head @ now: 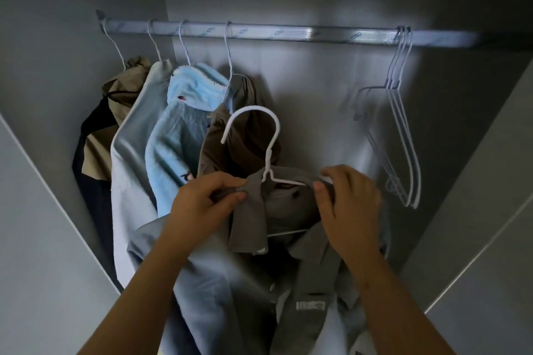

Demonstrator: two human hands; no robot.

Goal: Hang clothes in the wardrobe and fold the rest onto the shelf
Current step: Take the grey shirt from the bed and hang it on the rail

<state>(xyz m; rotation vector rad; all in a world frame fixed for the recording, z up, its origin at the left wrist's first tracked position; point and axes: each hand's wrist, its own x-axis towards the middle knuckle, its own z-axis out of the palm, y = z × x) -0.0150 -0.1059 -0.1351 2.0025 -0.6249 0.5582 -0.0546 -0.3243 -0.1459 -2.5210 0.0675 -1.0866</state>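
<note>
A grey collared shirt (291,277) sits on a white wire hanger (261,135), held up in front of the open wardrobe below the rail (288,33). My left hand (202,202) pinches the shirt's collar at the left of the hanger's neck. My right hand (349,199) grips the collar and the hanger's right shoulder. The hanger's hook stands free, well below the rail. The shirt's lower part hangs out of view.
Several garments hang on hangers at the rail's left end: a tan and dark one (101,130), a pale grey one (129,158), a light blue one (178,130), a brown one (248,130). Bare white hangers (401,124) hang at the right. Wardrobe side walls (34,210) flank the opening.
</note>
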